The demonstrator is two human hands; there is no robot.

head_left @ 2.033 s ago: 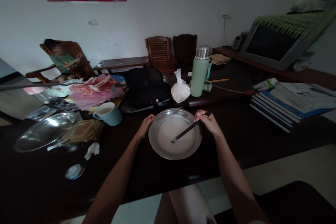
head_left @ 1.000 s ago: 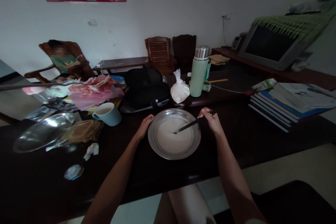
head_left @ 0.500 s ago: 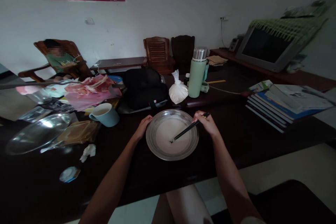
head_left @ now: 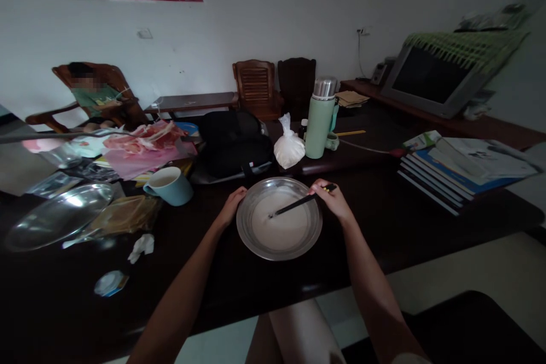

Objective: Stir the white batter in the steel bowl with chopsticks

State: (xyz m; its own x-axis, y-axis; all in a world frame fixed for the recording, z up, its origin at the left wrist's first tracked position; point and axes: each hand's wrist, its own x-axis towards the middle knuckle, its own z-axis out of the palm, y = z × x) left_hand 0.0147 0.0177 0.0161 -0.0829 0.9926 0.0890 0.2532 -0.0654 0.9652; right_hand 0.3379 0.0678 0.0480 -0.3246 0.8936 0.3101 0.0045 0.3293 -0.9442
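A shiny metal bowl (head_left: 279, 255) stands on the dark table, with a pale, milky liquid or thin batter (head_left: 288, 231) in it. My left hand (head_left: 232, 206) grips the bowl's left rim, fingers closed around the edge. At the right rim, my right hand (head_left: 333, 200) is closed on black chopsticks (head_left: 295, 203), which slant down to the left. Their tips dip into the pale mixture. Beyond the bowl sits a knotted clear plastic bag (head_left: 289, 151) of white powder.
Behind the bowl stand a green thermos (head_left: 319, 125) and a black bag (head_left: 234, 148). On the left are a blue mug (head_left: 173, 190), a metal tray (head_left: 63, 216) and a crumpled tissue (head_left: 141, 247). Stacked books (head_left: 464, 173) lie right. A person (head_left: 91, 96) sits in a far chair.
The chopsticks' tips have moved left and slightly up within the mixture, and the sticks lie flatter. My left hand keeps its hold on the rim.
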